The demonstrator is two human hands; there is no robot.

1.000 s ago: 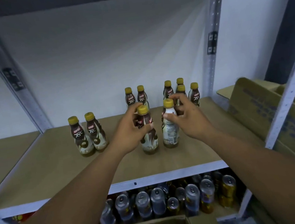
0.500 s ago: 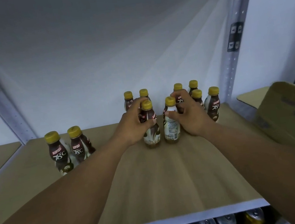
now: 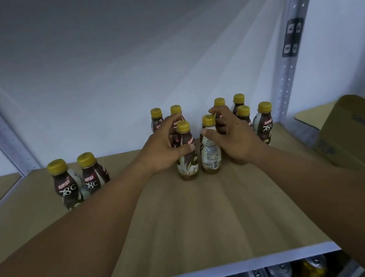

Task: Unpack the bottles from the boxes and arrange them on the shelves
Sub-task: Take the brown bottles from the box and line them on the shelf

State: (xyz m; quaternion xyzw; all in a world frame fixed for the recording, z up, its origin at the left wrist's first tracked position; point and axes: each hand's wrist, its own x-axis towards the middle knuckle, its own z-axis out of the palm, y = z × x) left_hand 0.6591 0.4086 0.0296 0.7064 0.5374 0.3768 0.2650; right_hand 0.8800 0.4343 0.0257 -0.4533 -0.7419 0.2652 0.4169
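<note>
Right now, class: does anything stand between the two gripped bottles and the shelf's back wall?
Yes. The left hand grips the dark bottle, with a back pair right behind it. The right hand grips the pale bottle, with a cluster of four behind and beside it.

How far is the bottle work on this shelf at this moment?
Done: a left pair and six back bottles stand on the shelf. In hand: the left hand grips a brown bottle, the right hand a white-label bottle, both resting on the shelf. Remaining: the box at right; contents hidden.
</note>
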